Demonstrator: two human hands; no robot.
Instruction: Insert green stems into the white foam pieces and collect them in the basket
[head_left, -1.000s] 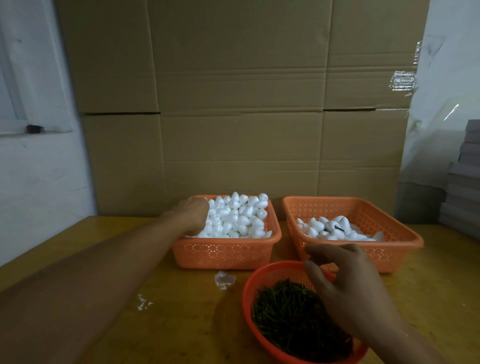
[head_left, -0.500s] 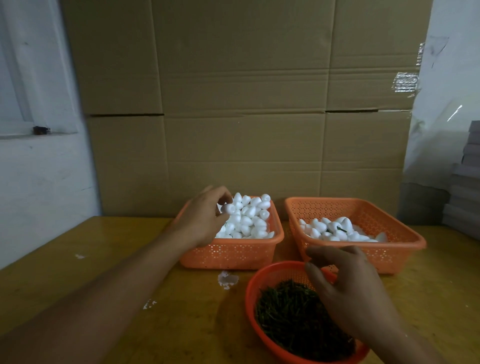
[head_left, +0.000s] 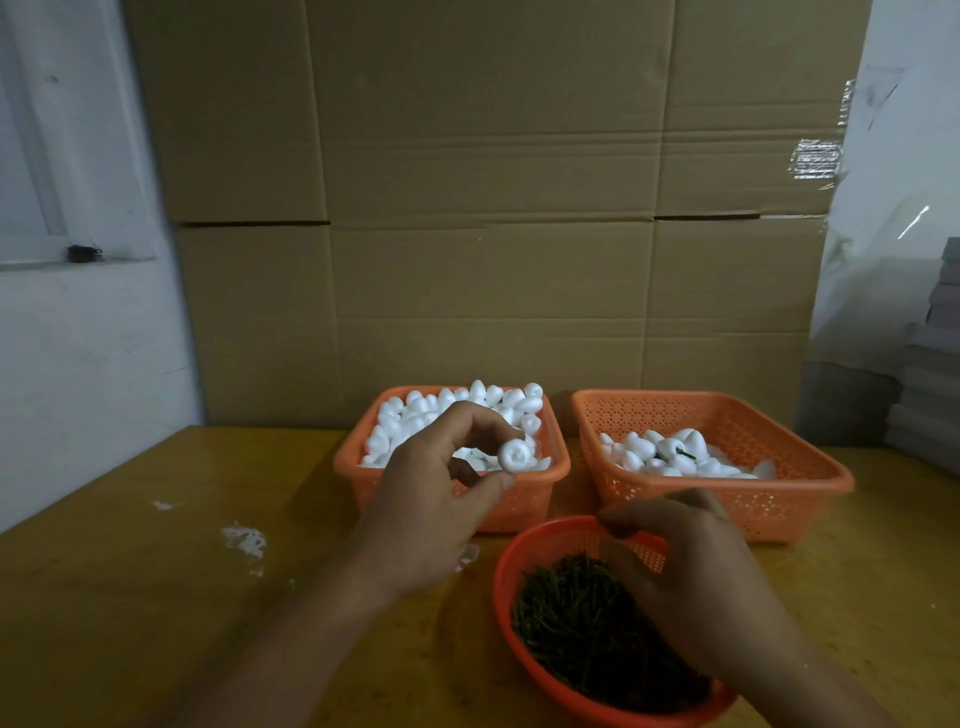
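head view: at frame centre the left hand (head_left: 431, 499) pinches a smooth rounded white foam piece (head_left: 515, 455) between fingertips and thumb, before the perforated orange basket (head_left: 524, 512). lower right, the right hand (head_left: 696, 582), fingers curled together, hovers over thin green stems (head_left: 566, 623); what it holds i cannot tell.

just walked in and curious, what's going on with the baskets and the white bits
A person is fitting green stems into white foam pieces. The left hand pinches one foam piece between finger and thumb, held up in front of the full left basket. The right hand sits over the round basket of stems, fingertips pinched together, though whether it holds a stem cannot be seen. The right basket holds a smaller pile of foam, with one dark stem showing.
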